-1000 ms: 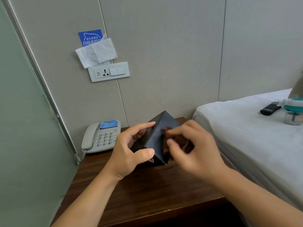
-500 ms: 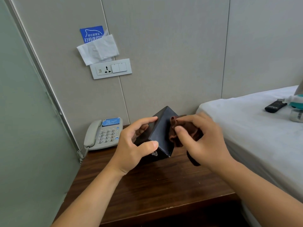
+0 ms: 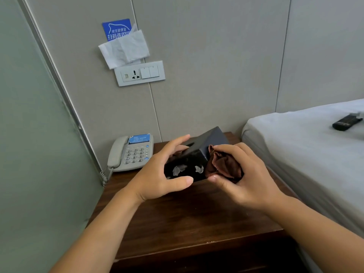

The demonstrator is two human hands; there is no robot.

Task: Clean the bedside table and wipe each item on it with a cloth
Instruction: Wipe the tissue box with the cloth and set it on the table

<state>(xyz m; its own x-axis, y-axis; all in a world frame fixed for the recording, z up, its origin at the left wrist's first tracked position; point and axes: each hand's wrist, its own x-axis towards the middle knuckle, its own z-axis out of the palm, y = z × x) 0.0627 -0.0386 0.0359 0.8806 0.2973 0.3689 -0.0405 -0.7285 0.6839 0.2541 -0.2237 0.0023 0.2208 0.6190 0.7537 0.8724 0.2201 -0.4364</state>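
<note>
Both hands hold: left hand [image 3: 157,174] grips tilted black box [image 3: 199,154], right hand [image 3: 242,178] presses cloth [image 3: 222,164].

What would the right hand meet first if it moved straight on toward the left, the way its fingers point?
Most likely the black box: the right hand already holds the brown cloth against its end.

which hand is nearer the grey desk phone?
Left. The left hand grips the black box just right of the grey desk phone; the right hand, holding the brown cloth, is beyond the box.
</note>
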